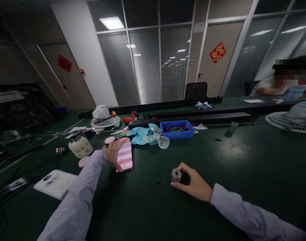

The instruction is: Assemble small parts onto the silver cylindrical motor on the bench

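On the dark green bench, a white flat box is lying far left, a cream jar is standing behind it, and blue fan blades and a blue tray are sitting further back. The left hand is resting open-fingered on a pink striped panel, pressing rather than gripping it. The right hand is closing its grip around 1 small metal motor, which is standing upright on the bench between thumb and fingertips.

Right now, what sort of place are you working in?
Probably an office workroom used for small-fan assembly or repair: a long green workbench, loose fan blades, a blue parts bin, glass partitions behind.
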Motion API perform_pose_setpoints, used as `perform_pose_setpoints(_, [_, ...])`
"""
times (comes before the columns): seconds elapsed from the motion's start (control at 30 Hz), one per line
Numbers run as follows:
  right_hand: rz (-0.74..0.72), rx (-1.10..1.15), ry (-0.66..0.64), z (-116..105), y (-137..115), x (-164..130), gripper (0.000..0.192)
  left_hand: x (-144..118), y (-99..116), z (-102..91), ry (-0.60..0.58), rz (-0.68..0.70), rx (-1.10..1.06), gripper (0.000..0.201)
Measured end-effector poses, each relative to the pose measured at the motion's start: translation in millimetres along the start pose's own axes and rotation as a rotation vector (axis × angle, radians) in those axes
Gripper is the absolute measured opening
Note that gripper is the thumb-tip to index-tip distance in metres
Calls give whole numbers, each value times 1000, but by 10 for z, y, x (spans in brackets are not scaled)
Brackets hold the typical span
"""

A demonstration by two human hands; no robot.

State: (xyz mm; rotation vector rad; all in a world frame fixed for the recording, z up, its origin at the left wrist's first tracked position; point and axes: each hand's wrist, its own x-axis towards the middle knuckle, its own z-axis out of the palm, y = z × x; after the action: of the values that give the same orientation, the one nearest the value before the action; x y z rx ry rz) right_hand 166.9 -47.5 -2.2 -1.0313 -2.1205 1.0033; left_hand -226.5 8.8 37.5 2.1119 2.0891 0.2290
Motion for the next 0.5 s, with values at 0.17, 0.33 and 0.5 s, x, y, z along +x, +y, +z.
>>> perform_pose_setpoints(0.17, [3,-8,-3,-10,-21,-2,29,23,51,38,-14,6,27,144])
perform_pose_setpoints(0.33, [12,-11,2,-12,-7,-6,30,127,-105,-248,173,-115,-15,113])
perform_pose_setpoints(0.5, [-6,1,-2,-1,53,-4,31,72,-180,-577,374,-181,-127,79])
